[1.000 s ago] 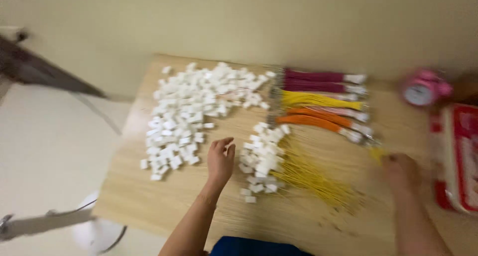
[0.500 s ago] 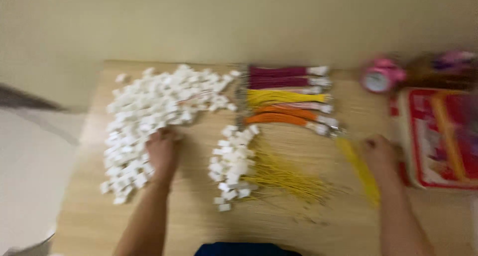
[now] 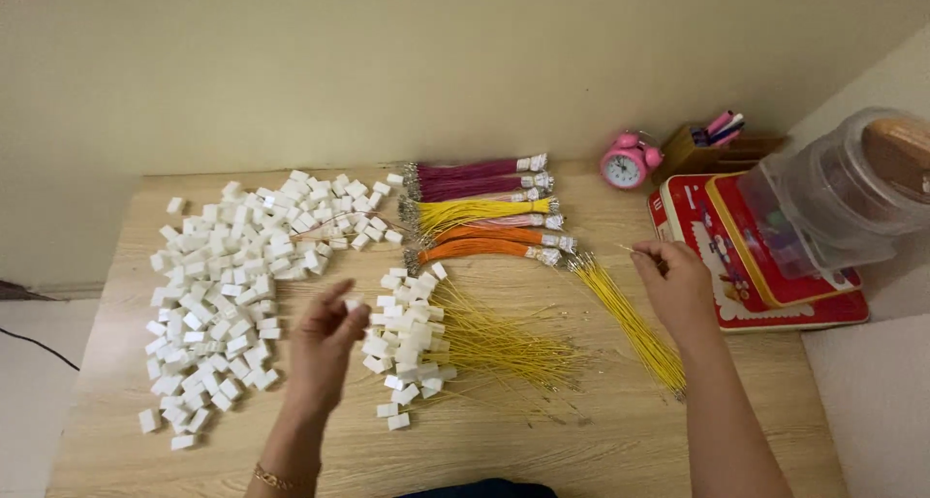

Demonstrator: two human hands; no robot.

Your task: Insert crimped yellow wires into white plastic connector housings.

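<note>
Overhead: wooden surface [image 3: 601, 440] against cream wall [image 3: 387, 62]; left hand [image 3: 325, 348] pinches white connector [image 3: 353, 304], right hand [image 3: 678, 285] pinches yellow wire [image 3: 628, 250] beside pink clock [image 3: 623, 165].

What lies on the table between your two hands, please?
In the head view, between the left hand and right hand lie finished white connectors with fanned yellow wires, then a loose yellow wire bundle.
</note>
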